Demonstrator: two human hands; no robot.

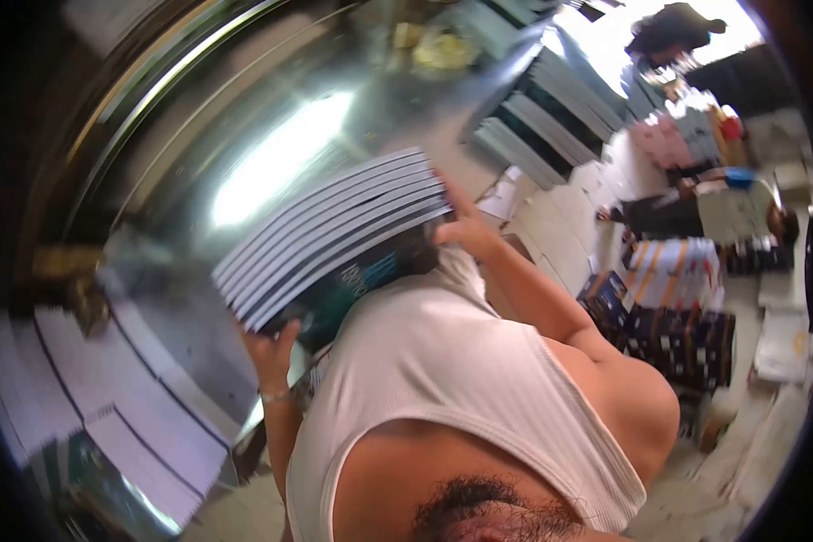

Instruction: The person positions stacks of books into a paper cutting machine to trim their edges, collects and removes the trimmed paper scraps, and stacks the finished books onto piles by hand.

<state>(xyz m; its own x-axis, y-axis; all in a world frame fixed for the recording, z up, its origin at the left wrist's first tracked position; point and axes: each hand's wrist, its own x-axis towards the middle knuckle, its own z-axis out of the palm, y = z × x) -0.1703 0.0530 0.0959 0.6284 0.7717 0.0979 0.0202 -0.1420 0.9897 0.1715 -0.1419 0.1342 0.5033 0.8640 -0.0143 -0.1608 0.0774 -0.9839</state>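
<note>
A shiny metal surface [181,226] is spreading from 9 to 12 o'clock, lying beyond the person. Pale piles [131,443] are sitting at 8 o'clock, and further stacks [542,117] are standing at 1 o'clock.

The held stack of books [334,239] is sitting near the middle of the view, just in front of the chest; whether it is touching the vest [452,343] I cannot tell. It is probably weighing a good deal as a block, behaving stiffly across its thickness, while the single volumes are likely to be sliding on their smooth-looking covers if pressure eases. Nothing is looking fragile, though corners could be denting. The two short ends are offering the best hold, squeezing all layers together.

Its long axis is running from 8 to 2 o'clock, slightly fanned. The pale page edges are facing about 11 o'clock, and the dark green cover is facing 5 o'clock, towards the body.

The right hand [463,224] is gripping the 2 o'clock end and the left hand [269,350] the 8 o'clock end, thumbs closing on the cover side; the other fingers are mostly hiding behind the stack. Smallest, pale lettering [357,274] is showing on the cover, too blurred for reading.
</note>
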